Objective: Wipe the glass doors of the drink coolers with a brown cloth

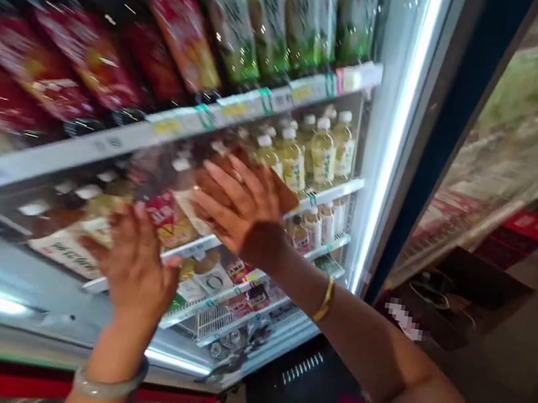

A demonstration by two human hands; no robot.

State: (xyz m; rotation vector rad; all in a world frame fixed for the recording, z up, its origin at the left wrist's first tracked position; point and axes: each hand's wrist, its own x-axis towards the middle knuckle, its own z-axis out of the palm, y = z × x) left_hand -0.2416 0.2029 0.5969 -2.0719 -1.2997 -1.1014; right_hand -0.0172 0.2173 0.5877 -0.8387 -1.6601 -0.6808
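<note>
My left hand [135, 269], with a pale bangle at its wrist, has its fingers spread in front of bottles on the second shelf of a lit drinks cooler. Nearest to it are a white-labelled bottle [72, 249] and a red-labelled bottle [168, 217]. To the right, my right hand [240, 207], a gold bracelet on its wrist, reaches over a dark brown bottle [283, 193] with its fingers stretched out. Whether the palms touch the bottles is hidden. Small yellow bottles [323, 156] stand right of my right hand.
Above, the top shelf edge [232, 112] carries large red-labelled bottles [83, 52] and green bottles [270, 20]. Lower shelves hold smaller packs. A bright light strip [395, 133] runs down the cooler's right side. An open box [468, 292] lies on the floor at the right.
</note>
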